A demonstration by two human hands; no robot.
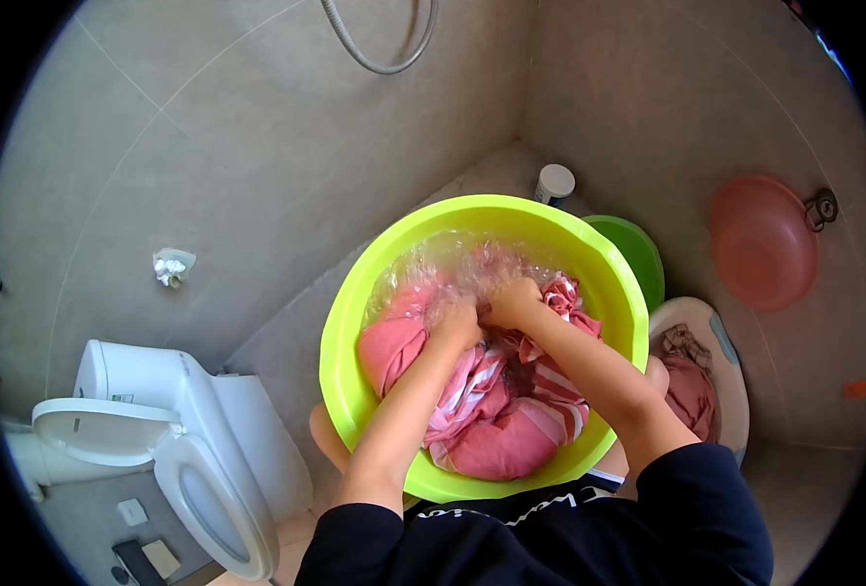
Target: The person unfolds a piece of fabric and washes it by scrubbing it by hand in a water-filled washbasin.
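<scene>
A large yellow-green basin (345, 322) holds water with bubbles and a bunched pink cloth (501, 439) with white stripes. My left hand (455, 322) is closed on the cloth near the basin's middle, at the edge of the bubbles. Just right of it, my right hand (513, 301) also grips the wet cloth, its fingers curled and partly hidden by cloth and splashing water. The two hands are close together.
Right of the basin stand a green basin (638, 254) and a pale tub (736, 391) with pink cloth. A white-lidded container (555, 184) is behind. A pink basin (765, 242) hangs on the wall; a white toilet (208, 469) stands left, a shower hose (379, 68) above.
</scene>
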